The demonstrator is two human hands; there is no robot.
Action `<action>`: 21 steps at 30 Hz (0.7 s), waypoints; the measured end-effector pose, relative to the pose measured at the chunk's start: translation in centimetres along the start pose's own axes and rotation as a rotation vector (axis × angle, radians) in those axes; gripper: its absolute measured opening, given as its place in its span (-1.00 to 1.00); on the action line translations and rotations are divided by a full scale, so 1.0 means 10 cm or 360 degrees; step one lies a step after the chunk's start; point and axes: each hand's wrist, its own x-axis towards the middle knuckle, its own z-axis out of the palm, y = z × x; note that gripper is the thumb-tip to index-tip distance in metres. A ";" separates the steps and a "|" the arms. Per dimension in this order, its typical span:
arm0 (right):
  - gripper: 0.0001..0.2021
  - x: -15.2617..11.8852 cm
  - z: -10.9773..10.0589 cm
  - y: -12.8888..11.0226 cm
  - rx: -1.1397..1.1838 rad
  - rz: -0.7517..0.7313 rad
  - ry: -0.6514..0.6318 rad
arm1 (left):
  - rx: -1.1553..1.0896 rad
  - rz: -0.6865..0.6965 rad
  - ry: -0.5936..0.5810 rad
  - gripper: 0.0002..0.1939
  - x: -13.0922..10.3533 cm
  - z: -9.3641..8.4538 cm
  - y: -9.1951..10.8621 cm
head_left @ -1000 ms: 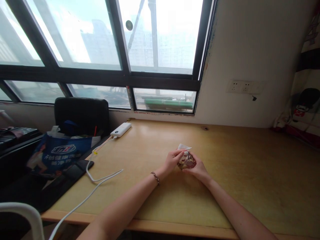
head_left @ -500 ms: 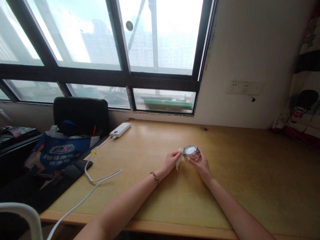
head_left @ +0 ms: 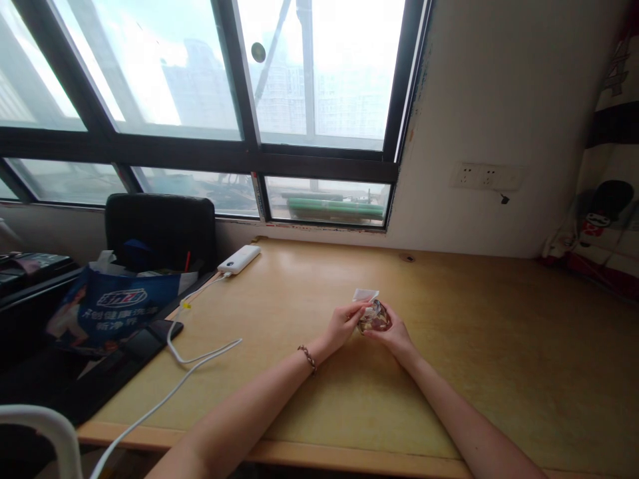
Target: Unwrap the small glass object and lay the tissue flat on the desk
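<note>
Above the wooden table [head_left: 279, 386], my right hand [head_left: 398, 336] grips a small faceted glass jar [head_left: 377, 319] from its right side. The jar is tilted, and its patterned, brownish side shows. My left hand [head_left: 344, 326] pinches a thin white sheet [head_left: 366, 294], with the fingers pressed against the jar's upper left. Part of the sheet sticks out above the fingers; the rest is hidden by the hand and the jar.
A white power bank [head_left: 239, 259] lies at the table's back left corner, with a white cable [head_left: 200, 359] running down to the front edge. Left of the table stand a black chair [head_left: 160, 226] and a blue bag [head_left: 120, 306].
The jar has been tipped over and moved slightly left and down. My left hand has brought the white sheet against it, where before the sheet hung beside the jar.
</note>
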 end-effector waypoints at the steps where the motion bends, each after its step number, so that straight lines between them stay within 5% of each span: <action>1: -0.28 0.00 0.00 0.01 0.0001 0.0003 0.0014 | 0.0048 0.0047 -0.0035 -0.68 -0.01 0.01 0.01; 13: -0.37 0.04 -0.03 0.04 0.0116 0.0000 0.0215 | 0.0469 0.0487 -0.0165 -0.75 -0.11 0.03 0.19; 21: -0.49 0.05 -0.03 -0.03 0.0398 -0.0047 0.0284 | 0.0361 0.0311 0.0120 -0.74 -0.06 0.01 0.09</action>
